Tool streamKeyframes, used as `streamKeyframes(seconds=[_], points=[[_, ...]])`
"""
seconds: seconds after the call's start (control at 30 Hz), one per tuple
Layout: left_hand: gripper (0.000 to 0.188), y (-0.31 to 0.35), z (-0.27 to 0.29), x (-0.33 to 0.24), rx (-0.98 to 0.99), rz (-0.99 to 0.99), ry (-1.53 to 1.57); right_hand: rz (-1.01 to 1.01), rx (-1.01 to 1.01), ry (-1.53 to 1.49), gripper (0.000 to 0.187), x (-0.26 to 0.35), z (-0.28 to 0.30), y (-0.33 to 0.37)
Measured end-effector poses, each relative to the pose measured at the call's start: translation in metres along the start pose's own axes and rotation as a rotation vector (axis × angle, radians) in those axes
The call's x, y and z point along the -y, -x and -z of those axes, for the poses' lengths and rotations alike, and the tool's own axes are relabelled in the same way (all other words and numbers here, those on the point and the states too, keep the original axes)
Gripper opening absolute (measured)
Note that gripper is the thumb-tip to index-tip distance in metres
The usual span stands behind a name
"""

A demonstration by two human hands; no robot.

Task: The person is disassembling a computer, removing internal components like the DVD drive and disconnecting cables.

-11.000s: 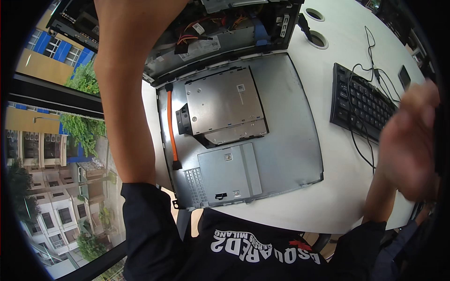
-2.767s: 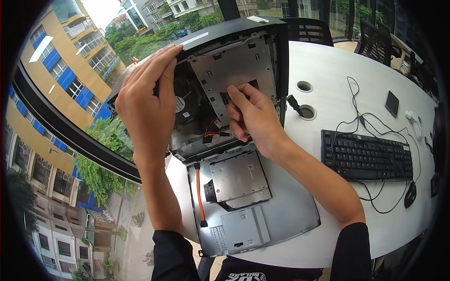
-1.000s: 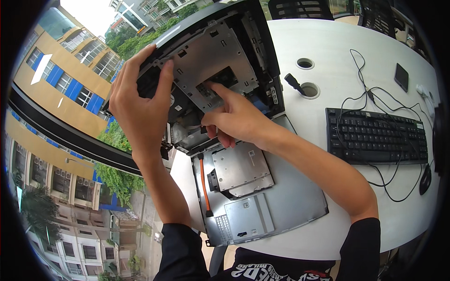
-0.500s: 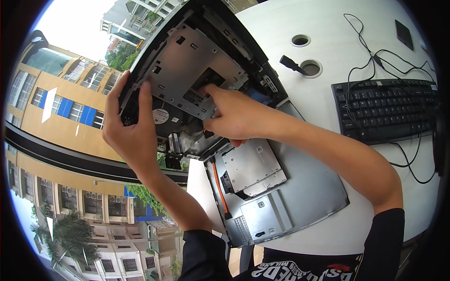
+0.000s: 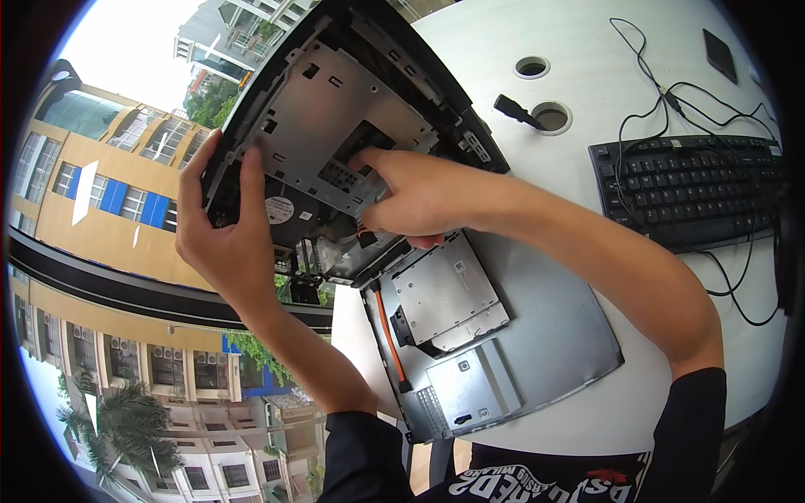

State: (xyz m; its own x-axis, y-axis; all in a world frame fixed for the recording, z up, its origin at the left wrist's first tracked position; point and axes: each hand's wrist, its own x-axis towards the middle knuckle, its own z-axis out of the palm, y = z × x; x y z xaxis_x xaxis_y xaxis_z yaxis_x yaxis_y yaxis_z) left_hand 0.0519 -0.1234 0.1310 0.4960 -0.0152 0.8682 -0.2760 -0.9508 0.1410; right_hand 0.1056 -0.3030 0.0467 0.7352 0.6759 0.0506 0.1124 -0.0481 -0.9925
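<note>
An opened desktop computer case (image 5: pixel 457 113) with a black frame stands tilted at the upper middle. My left hand (image 5: pixel 225 235) grips its left edge, thumb on the inner side and fingers round the outside. Inside the case is a silver metal plate (image 5: pixel 327 113) with slots and a rectangular cutout. My right hand (image 5: pixel 436 194) has its index finger in that cutout and its thumb at the plate's lower edge; the other fingers are curled and partly hidden. Beside the thumb, a short cable with a black connector (image 5: pixel 366 236) shows. A round fan (image 5: pixel 281 210) sits below the plate.
A grey side panel (image 5: pixel 558 335) lies below the case, carrying a flat silver drive (image 5: pixel 449 293) and an orange cable (image 5: pixel 386 335). On the white table are a black keyboard (image 5: pixel 688 193) with tangled cables, a power plug (image 5: pixel 517 110) and a phone (image 5: pixel 719 55). A window borders the left.
The case and both hands have shifted slightly to the left. More of the cable and connector shows under my right thumb. Both hands keep their holds.
</note>
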Motion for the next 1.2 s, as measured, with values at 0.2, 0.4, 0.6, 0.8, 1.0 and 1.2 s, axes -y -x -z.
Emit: streamKeyframes(seconds=[0.2, 0.4, 0.6, 0.8, 1.0, 1.2], points=[[0.031, -0.005, -0.003, 0.009, -0.087, -0.136, 0.013, -0.073, 0.100, 0.361, 0.070, 0.032, 0.027, 0.022], [0.030, -0.001, 0.001, 0.006, -0.087, -0.083, 0.026, 0.058, -0.031, 0.731, 0.061, 0.033, 0.040, 0.042], [0.036, 0.001, -0.001, 0.017, -0.070, -0.163, -0.049, 0.250, -0.035, 0.849, 0.047, 0.031, 0.046, 0.044], [0.045, -0.003, 0.007, 0.025, -0.069, -0.239, -0.079, 0.192, -0.114, 0.813, 0.038, 0.048, 0.039, 0.041], [0.061, 0.000, 0.000, 0.022, -0.050, -0.322, -0.117, 0.202, -0.210, 0.737, 0.039, 0.042, 0.037, 0.036], [0.077, 0.002, 0.003, 0.015, -0.006, -0.340, -0.185, 0.304, -0.286, 0.645, 0.032, 0.042, 0.034, 0.034]])
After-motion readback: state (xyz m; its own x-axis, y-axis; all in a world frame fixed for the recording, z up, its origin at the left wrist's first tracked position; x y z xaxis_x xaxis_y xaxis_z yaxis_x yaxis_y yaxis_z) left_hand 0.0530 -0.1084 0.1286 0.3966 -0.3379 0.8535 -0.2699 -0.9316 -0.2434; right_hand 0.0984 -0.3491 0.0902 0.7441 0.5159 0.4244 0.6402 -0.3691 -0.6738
